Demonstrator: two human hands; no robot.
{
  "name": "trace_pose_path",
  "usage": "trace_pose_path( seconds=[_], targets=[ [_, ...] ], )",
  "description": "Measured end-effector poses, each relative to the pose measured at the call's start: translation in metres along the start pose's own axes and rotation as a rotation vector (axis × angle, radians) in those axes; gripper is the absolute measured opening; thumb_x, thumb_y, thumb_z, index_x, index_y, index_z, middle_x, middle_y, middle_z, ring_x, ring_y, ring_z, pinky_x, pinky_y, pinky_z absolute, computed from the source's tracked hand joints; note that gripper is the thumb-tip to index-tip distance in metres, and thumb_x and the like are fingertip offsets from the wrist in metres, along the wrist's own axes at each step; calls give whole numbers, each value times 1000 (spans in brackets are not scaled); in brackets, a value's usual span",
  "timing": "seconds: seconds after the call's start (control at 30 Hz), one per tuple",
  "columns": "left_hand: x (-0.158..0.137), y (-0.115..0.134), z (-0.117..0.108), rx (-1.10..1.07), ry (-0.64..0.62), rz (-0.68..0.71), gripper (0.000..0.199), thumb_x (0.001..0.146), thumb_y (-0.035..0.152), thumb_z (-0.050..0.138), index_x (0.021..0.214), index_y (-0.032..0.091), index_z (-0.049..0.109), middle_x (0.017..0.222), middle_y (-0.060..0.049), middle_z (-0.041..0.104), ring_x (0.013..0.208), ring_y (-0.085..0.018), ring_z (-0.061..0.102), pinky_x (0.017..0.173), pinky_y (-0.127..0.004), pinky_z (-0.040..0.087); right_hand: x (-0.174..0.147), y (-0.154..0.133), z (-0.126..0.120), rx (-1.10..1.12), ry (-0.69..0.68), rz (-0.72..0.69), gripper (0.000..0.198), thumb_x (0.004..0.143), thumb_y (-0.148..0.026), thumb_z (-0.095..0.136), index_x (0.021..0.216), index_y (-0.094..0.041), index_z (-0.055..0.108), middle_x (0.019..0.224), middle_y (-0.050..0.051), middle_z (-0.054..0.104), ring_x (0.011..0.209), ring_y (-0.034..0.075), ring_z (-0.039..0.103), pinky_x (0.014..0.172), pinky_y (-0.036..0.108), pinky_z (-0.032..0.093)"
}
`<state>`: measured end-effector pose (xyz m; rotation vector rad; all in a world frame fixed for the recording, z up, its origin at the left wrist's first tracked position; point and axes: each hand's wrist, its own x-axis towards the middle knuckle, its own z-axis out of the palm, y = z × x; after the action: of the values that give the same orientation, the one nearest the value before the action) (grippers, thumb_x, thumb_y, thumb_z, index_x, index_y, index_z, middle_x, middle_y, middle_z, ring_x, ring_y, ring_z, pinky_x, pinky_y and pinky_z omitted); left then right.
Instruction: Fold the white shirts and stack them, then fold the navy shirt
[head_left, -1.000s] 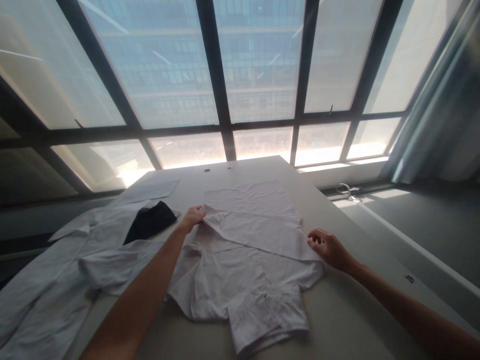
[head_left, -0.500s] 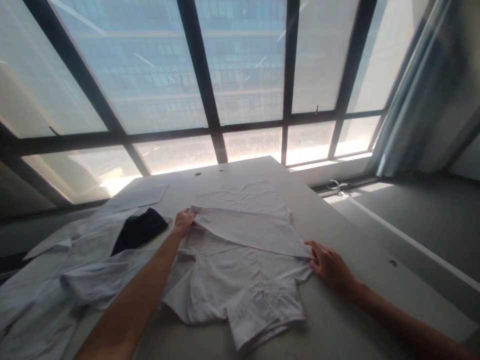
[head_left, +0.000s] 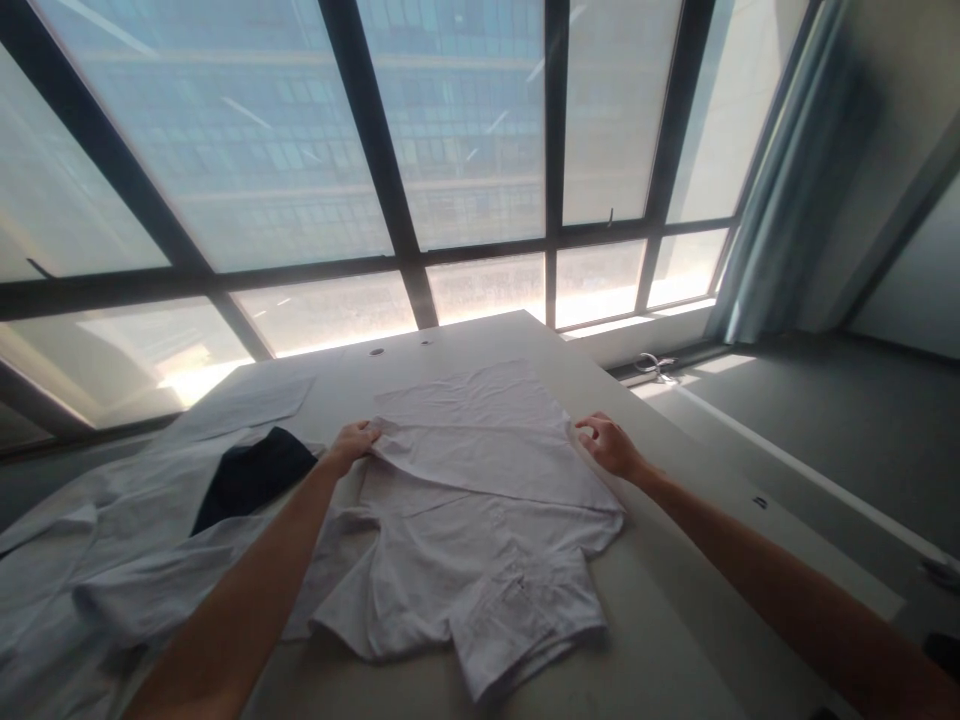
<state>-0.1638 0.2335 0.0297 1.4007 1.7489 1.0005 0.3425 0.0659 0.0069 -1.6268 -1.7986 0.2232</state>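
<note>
A white short-sleeved shirt [head_left: 480, 460] lies on the white table [head_left: 495, 335], partly folded, with a flap doubled over across its middle. My left hand [head_left: 351, 445] pinches the left corner of that flap. Beside the shirt's right edge is my right hand [head_left: 609, 445], its fingers bent but apart, with nothing held. The flap's lower right corner lies flat on the sleeve area. Wrinkled cloth shows above the fold and around the sleeves.
Left of the shirt lie more white garments [head_left: 52, 570] and a dark folded cloth [head_left: 259, 475]. A flat white cloth [head_left: 255, 400] is at the table's far left. Windows [head_left: 480, 120] stand behind, a curtain [head_left: 772, 190] to the right. A white cable [head_left: 652, 366] lies beyond the table's right edge.
My right hand has let go of the flap's lower right corner and moved up along the shirt's right edge. My left hand keeps its hold. The view has shifted slightly right.
</note>
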Motion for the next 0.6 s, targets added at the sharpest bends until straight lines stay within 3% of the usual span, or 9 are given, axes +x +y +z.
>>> trace_pose_path(
  seconds=[0.07,0.17,0.27,0.37,0.5,0.6],
  targets=[
    [-5,2,0,-18,-4,-24,26,74,22,77,97,12,71,84,-9,73,73,-21,69,58,-25,54,33,5,18,-46,5,-4,32,88,-26,56,114,-18,72,118,12,67,99,20,63,94,30,46],
    [-11,4,-1,-84,-24,-21,26,77,23,76,101,12,71,86,-8,74,72,-20,69,59,-24,55,64,12,39,-107,-51,19,22,86,-30,62,98,-18,77,109,11,71,110,24,62,101,33,41],
    [-9,9,-1,-172,-42,-6,31,78,23,77,105,11,69,87,-8,74,69,-18,68,59,-25,56,78,24,46,-118,-94,43,17,82,-28,63,77,-19,75,85,8,74,96,24,67,93,33,45],
    [-3,18,2,-260,-73,14,35,78,23,79,108,11,68,90,-8,74,69,-16,68,61,-24,56,80,37,43,-122,-107,53,22,85,-28,57,71,-20,73,77,8,73,86,22,67,86,32,47],
    [3,26,10,-334,-147,32,39,76,26,82,110,11,69,91,-8,74,70,-16,67,60,-24,55,72,45,41,-101,-123,10,32,89,-37,53,70,-20,71,96,9,74,99,22,64,94,32,44],
    [3,24,12,-413,-213,48,41,75,28,83,109,12,69,92,-8,73,72,-16,68,61,-24,55,66,46,44,-63,-106,10,27,84,-41,60,71,-22,72,113,7,72,107,24,61,98,35,43]
  ],
)
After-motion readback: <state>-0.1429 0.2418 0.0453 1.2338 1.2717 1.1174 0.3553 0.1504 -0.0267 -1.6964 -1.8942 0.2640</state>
